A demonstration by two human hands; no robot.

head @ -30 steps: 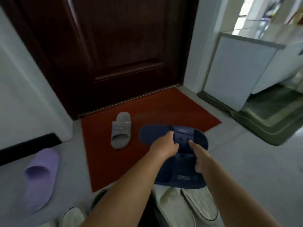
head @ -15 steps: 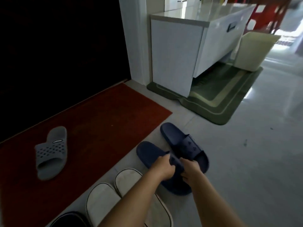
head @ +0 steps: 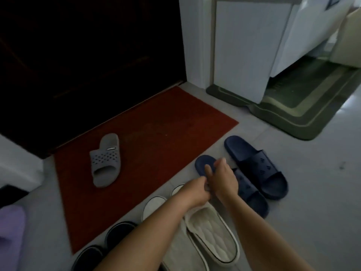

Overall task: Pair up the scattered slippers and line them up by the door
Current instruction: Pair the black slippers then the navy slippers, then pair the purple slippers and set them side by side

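Two navy slippers lie side by side on the grey floor just right of the red doormat (head: 156, 137). My right hand (head: 222, 180) rests on the footbed of the left navy slipper (head: 248, 192) with its fingers spread towards the heel. My left hand (head: 195, 192) is curled at that slipper's left edge, its fingertips hidden against my right hand. The right navy slipper (head: 257, 167) lies untouched. A grey perforated slipper (head: 105, 161) lies alone on the mat. A purple slipper (head: 9, 227) is at the far left. The dark door (head: 88, 55) stands behind the mat.
A cream pair (head: 213, 237) and a dark pair (head: 121, 231) stand in a row along the mat's near edge, under my forearms. A white cabinet (head: 244, 45) on a green rug (head: 304, 106) stands at the right.
The navy slippers went from being carried over the mat to lying together on the floor at its right. My hands have slid back from the strap towards the heel.
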